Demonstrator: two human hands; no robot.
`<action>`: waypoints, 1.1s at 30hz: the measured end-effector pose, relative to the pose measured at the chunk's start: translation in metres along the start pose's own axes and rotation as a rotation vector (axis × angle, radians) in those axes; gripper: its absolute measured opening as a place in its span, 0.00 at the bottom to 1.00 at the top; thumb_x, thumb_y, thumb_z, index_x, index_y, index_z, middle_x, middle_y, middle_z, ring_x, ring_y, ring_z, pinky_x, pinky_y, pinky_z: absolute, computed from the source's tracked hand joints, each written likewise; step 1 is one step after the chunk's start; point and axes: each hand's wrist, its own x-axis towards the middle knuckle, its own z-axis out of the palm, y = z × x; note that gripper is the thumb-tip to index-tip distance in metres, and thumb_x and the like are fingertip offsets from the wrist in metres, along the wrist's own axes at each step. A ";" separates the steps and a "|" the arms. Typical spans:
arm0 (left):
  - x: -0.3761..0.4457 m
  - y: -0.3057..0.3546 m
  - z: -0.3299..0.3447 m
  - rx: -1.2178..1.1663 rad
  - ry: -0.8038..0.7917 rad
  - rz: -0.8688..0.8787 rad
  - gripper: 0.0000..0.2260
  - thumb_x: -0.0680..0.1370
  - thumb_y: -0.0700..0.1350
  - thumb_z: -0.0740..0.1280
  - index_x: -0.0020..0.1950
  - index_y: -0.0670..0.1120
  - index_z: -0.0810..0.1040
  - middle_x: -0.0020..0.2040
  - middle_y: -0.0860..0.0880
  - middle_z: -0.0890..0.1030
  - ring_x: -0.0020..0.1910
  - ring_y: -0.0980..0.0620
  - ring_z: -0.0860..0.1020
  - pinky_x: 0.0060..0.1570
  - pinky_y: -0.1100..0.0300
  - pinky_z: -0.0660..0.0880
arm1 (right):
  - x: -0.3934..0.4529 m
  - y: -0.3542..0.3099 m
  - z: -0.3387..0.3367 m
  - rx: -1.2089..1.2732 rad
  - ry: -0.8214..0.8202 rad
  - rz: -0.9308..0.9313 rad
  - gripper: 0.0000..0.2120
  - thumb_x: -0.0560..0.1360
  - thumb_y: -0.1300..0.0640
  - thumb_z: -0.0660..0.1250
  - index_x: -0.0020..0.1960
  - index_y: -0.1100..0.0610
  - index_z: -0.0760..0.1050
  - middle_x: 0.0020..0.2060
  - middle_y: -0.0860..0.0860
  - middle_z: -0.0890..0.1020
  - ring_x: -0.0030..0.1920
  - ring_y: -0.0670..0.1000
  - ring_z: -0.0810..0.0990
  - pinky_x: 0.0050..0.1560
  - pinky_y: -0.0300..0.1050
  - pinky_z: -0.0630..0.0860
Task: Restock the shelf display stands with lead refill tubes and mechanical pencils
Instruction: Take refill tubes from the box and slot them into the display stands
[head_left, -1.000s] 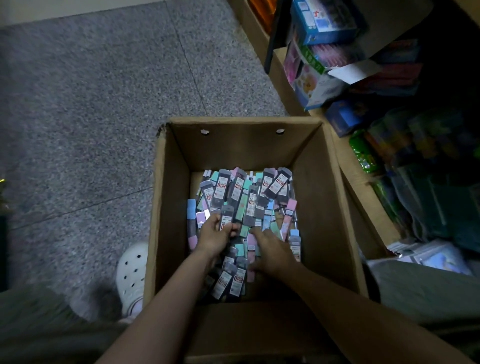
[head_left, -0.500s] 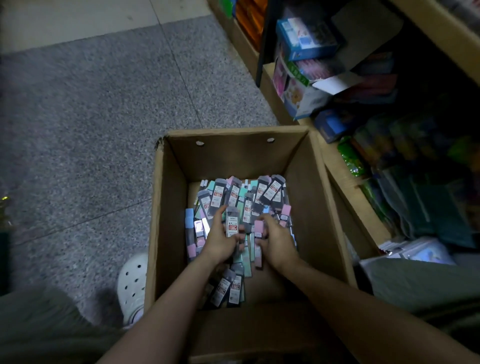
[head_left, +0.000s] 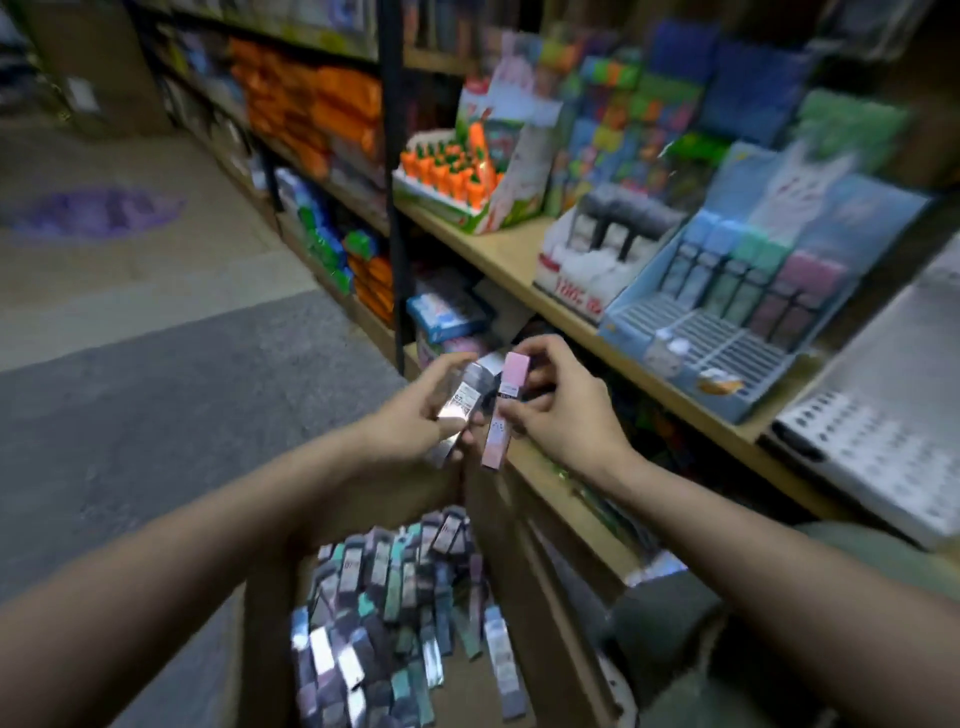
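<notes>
My left hand (head_left: 415, 415) holds a few grey lead refill tubes (head_left: 465, 405) raised above the cardboard box (head_left: 524, 582). My right hand (head_left: 566, 410) pinches a pink lead refill tube (head_left: 504, 410) upright beside them. Both hands hover in front of the wooden shelf edge. The box below holds a pile of several loose refill tubes (head_left: 384, 613) in grey, teal and pink. On the shelf to the right stands a blue display stand (head_left: 727, 312) with a back row of tubes and bare slots in front.
A white perforated stand (head_left: 878, 457) sits at the far right of the wooden shelf (head_left: 498, 249). A white stand with dark items (head_left: 597, 249) and an orange carrot-shaped display (head_left: 457, 171) stand further back. Grey floor lies to the left.
Both hands have lifted out of the box with tubes in them. My view has swung up from the box to the shelf and its stands.
</notes>
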 end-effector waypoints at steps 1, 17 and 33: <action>0.004 0.010 0.005 -0.018 0.002 0.029 0.29 0.78 0.26 0.60 0.73 0.50 0.60 0.49 0.41 0.78 0.38 0.54 0.80 0.37 0.59 0.79 | 0.000 -0.006 -0.014 -0.023 0.021 -0.014 0.22 0.69 0.62 0.76 0.51 0.42 0.69 0.36 0.44 0.79 0.32 0.41 0.81 0.36 0.36 0.79; 0.054 0.065 0.052 -0.309 -0.001 0.126 0.28 0.79 0.30 0.61 0.68 0.60 0.64 0.50 0.42 0.82 0.43 0.50 0.82 0.42 0.52 0.81 | 0.026 -0.059 -0.242 -0.651 0.448 -0.117 0.16 0.68 0.56 0.78 0.44 0.51 0.70 0.36 0.41 0.77 0.36 0.38 0.79 0.32 0.32 0.69; 0.058 0.060 0.056 -0.312 -0.027 0.107 0.30 0.79 0.30 0.61 0.69 0.62 0.63 0.50 0.44 0.83 0.46 0.49 0.82 0.42 0.54 0.80 | 0.058 0.005 -0.221 -0.794 0.339 0.049 0.15 0.68 0.62 0.76 0.44 0.52 0.71 0.40 0.50 0.81 0.43 0.53 0.80 0.44 0.54 0.79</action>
